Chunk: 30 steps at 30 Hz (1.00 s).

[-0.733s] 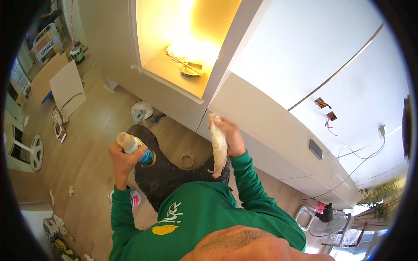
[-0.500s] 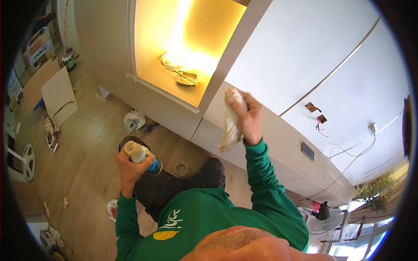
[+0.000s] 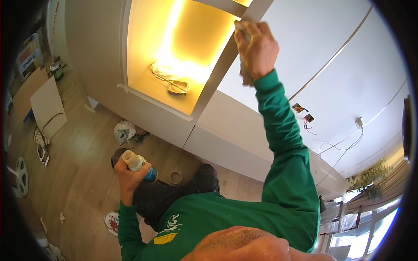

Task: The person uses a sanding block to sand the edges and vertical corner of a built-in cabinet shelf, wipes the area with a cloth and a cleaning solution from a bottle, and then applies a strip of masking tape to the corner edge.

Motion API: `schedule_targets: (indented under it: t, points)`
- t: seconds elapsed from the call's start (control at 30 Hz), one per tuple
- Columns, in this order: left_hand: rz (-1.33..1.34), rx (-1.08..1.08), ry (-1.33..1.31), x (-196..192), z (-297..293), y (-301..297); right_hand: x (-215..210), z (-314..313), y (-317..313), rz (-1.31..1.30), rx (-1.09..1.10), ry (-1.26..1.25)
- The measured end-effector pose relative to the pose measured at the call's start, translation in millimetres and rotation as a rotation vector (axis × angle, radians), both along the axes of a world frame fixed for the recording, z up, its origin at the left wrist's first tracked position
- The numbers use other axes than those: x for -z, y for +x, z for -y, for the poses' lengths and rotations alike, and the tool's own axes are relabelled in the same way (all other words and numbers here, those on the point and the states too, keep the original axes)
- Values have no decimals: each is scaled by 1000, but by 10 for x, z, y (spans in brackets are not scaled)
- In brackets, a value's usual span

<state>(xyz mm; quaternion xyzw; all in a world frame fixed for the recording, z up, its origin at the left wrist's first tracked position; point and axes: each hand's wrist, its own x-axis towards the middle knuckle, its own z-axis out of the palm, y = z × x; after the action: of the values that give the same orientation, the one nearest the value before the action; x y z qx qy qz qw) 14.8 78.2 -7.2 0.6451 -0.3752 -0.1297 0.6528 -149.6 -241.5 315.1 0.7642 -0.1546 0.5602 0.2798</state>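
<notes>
A pale cloth [image 3: 245,73] is clasped in the right hand [image 3: 259,48], at the right edge of a lit cabinet niche [image 3: 196,39]; the left hand [image 3: 129,177] wraps around a blue-and-pale bottle [image 3: 138,162] above dark trousers [image 3: 196,186]; a tray-like object [image 3: 178,88] lies near the niche's front right corner

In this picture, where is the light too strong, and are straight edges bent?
Head view: glare whitens part of the lit niche; head view: the window at lower right is overexposed; head view: the low cabinet bows under fisheye distortion; head view: the bottle in the left hand shows clearly.
</notes>
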Motion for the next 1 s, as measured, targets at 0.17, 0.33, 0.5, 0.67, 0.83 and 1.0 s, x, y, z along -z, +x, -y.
schedule_targets:
  t: [0.17, 0.33, 0.5, 0.67, 0.83, 1.0]
  points:
    - [67, -24, -1, -12, 13, 46, -354, 24, 113, 12, 105, -105]
    - [-5, -34, -35, 5, -66, 22, -1, -27, -19, -79, 89, -36]
    - [52, -65, 1, 76, -163, 37, -284, -58, 35, -53, 172, -81]
    - [52, -85, -5, 101, -204, 18, 24, 24, -74, -135, 95, -45]
    - [60, -60, 12, 103, -123, -36, -1646, -48, -34, -27, 172, -156]
    - [26, -76, -3, -54, -113, -80, -684, 268, -76, -103, 162, -73]
